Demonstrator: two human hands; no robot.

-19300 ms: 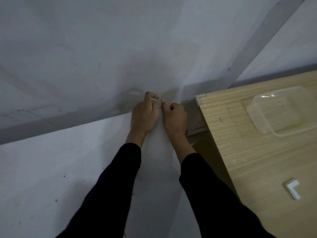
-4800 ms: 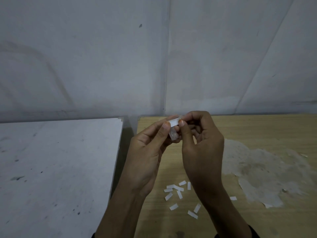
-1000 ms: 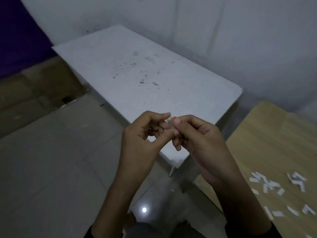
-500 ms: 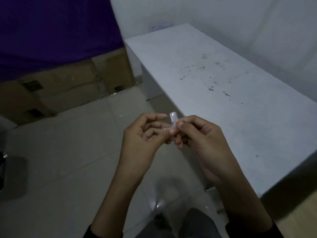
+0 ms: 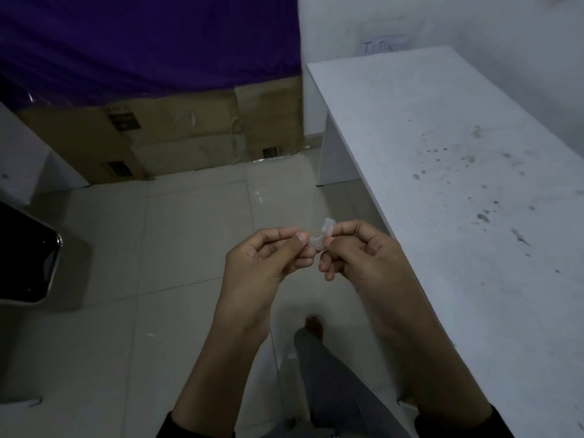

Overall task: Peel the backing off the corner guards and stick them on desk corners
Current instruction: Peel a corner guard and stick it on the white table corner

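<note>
Corner guard (image 5: 318, 241): clear, whitish. Tabletop (image 5: 474, 191), right: pale grey-white w/ dark specks & smudges. Cloth (image 5: 142, 42), far left: deep purple. Cardboard boxes (image 5: 177, 137) below it: brown w/ small dark labels. Floor (image 5: 189, 235): off-white tiles, thin grey grout lines. Sleeves (image 5: 458, 423): black. Trouser leg (image 5: 331, 390), near: grey.

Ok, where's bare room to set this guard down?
The white desk on the right shows only dark specks across its top. The floor tiles in front of the cardboard boxes lie bare. Crowded only where left hand and right hand pinch the corner guard.
</note>
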